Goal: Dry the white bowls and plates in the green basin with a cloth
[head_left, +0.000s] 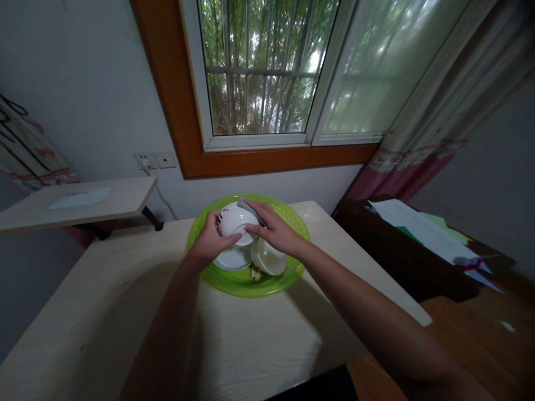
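Note:
A white bowl (232, 221) with red and dark marks is tilted above a green plastic basin (239, 290). My left hand (211, 240) grips the bowl's left side, thumb across its base. From the right, my right hand (273, 227) presses a grey cloth (249, 210) against the bowl, its thumb also on the base. Below in the basin lie a white plate (232, 259), pale bowls (272, 258) resting on their side, and light wooden pieces (255, 273), perhaps chopstick ends. My fingers hide part of the cloth.
The basin stands on a pale wooden table (251, 334) against the wall. A raised shelf (129, 197) is at the left, below a socket (146, 161) with a cable. To the right, papers (422, 228) lie on dark furniture. Behind is a barred window (267, 72).

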Demonstrator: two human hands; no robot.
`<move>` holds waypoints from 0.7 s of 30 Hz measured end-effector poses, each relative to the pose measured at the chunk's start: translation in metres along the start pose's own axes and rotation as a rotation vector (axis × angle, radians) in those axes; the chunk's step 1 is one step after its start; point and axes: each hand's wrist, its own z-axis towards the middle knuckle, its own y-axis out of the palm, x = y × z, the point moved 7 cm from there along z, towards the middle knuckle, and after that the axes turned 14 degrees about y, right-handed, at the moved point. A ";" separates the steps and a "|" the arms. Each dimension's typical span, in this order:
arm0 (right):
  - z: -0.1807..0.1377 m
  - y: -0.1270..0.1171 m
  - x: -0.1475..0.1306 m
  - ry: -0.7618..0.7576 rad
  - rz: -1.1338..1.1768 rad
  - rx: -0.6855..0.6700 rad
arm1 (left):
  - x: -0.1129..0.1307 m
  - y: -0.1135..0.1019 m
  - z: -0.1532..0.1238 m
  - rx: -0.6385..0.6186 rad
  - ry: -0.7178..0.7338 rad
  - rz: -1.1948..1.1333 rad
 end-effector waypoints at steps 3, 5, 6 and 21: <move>-0.001 0.000 -0.005 -0.031 -0.059 -0.046 | 0.002 -0.003 -0.001 -0.014 0.007 0.130; -0.002 0.001 -0.006 -0.027 -0.084 -0.050 | 0.004 -0.006 -0.002 0.006 0.019 0.197; -0.003 0.002 -0.006 -0.022 -0.089 -0.045 | 0.005 -0.007 -0.002 0.025 0.023 0.228; -0.013 0.029 -0.030 -0.116 -0.155 0.041 | 0.019 -0.012 -0.001 0.148 0.064 0.347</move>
